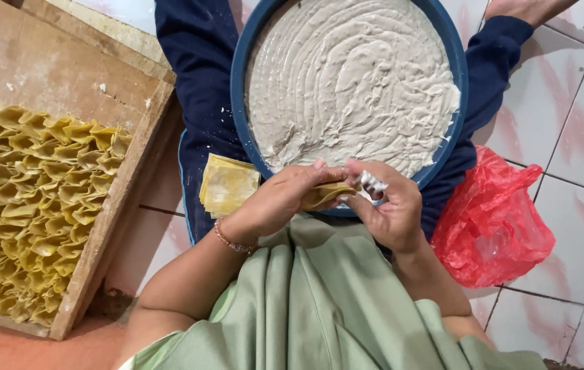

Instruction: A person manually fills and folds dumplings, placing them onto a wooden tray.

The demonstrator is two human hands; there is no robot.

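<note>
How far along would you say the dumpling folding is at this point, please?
Done: the wooden tray holds many rows of folded dumplings, though its far end is bare. In hand: the left hand holds a yellow wrapper while the right hand presses it with a filling-smeared tool. Left: a small stack of wrappers and a blue basin nearly full of pale filling.

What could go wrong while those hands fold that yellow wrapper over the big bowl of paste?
1. The thin wrapper pinched between the left hand and right hand might tear or leak filling.
2. The blue basin of paste rests on the lap, so it could tip.
3. The stack of wrappers sits on the leg and may slide onto the floor.
</note>
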